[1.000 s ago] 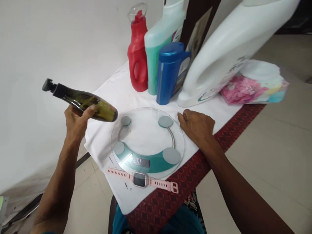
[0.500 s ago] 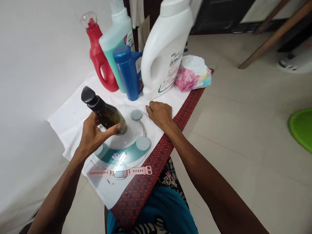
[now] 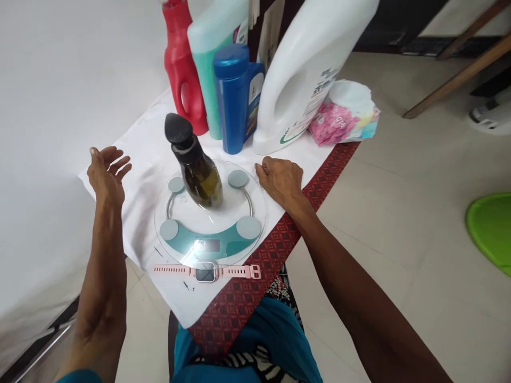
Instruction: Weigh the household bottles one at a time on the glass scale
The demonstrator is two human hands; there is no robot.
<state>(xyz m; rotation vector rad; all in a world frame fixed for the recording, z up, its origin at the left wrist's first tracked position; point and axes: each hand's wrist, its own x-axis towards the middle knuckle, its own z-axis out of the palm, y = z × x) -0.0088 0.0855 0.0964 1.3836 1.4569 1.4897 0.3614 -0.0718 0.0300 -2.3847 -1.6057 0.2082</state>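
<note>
The left hand [image 3: 107, 175] is hovering empty, fingers loosely spread. To its right, a curved, translucent olive, black-topped bottle [image 3: 203, 183] is standing on a round clear-glass scale [image 3: 231, 244]; farther right, the right hand [image 3: 281, 180] is resting loosely fisted, palm hidden.

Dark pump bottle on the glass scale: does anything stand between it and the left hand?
Nothing visible does: between the left hand and the bottle lie only white cloth and part of the glass scale.

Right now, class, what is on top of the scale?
A dark bottle stands on the scale. The patch of glass beneath its base is covered, so it cannot be seen.
</note>
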